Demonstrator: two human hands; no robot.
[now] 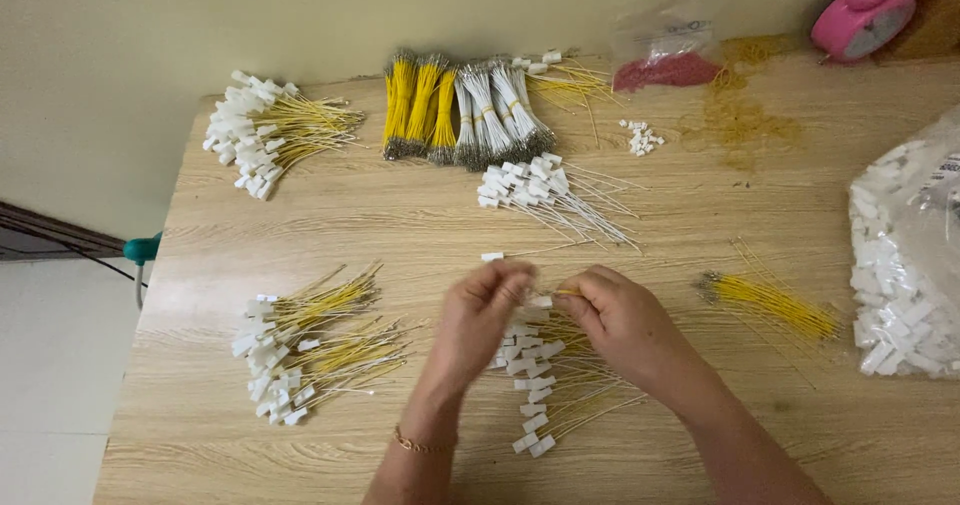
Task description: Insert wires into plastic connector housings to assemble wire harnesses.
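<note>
Fingers (pixel 515 283) of both my hands are pinched together over the middle of the wooden table (pixel 400 225), toward its near edge. In my left hand (pixel 478 317) the thumb and forefinger are closed on a small white connector (pixel 540 303), though how much of it they cover I cannot tell. My right hand (pixel 618 317) is closed on the end of a thin yellow wire (pixel 568 292), which meets the connector between my two hands.

To do this well I judge I should hold the connector square to the wire, keep the wire straight and gripped close to its tip so it does not bend, and press it in along its own line rather than at an angle.

Directly under my hands lies a loose heap of finished yellow wires with white plugs (pixel 545 380), fanned toward the near edge. A similar heap (pixel 305 350) lies near the left edge, and another (pixel 270 130) sits at the far left corner. Along the far edge stand tied bundles of yellow and white wire (pixel 460 110), with a spread of white wires with plugs (pixel 550 193) just in front of them. A bundle of bare yellow wires (pixel 775 303) lies to my right, near a clear bag of white connectors (pixel 905 255) at the right edge. A pink clock (pixel 868 10) sits at the far right corner.
</note>
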